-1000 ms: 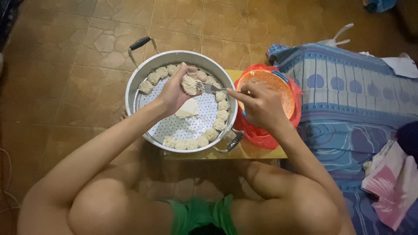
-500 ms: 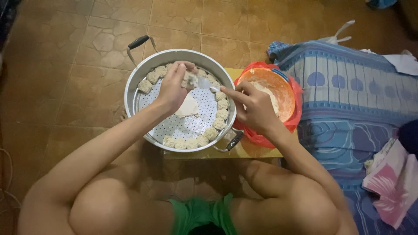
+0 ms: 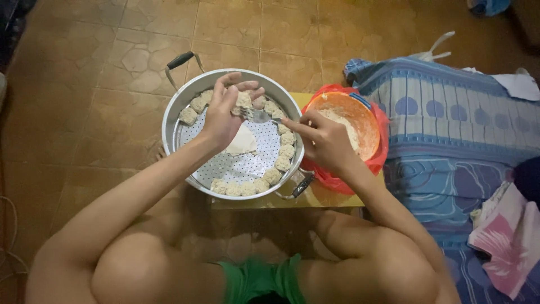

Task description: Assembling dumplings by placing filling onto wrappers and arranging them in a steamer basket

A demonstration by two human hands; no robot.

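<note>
While the left hand (image 3: 225, 110) cups a dumpling wrapper (image 3: 243, 100) (fingers curled), the right hand (image 3: 323, 141) pinches a fork (image 3: 256, 115) loading filling.

The person is wearing green shorts (image 3: 260, 281), showing as a bunched band of cloth between the knees. Both arms are showing bare from shoulder to wrist, with no sleeves, and the left hand (image 3: 222, 115) and right hand (image 3: 326, 143) are wearing no gloves.
</note>
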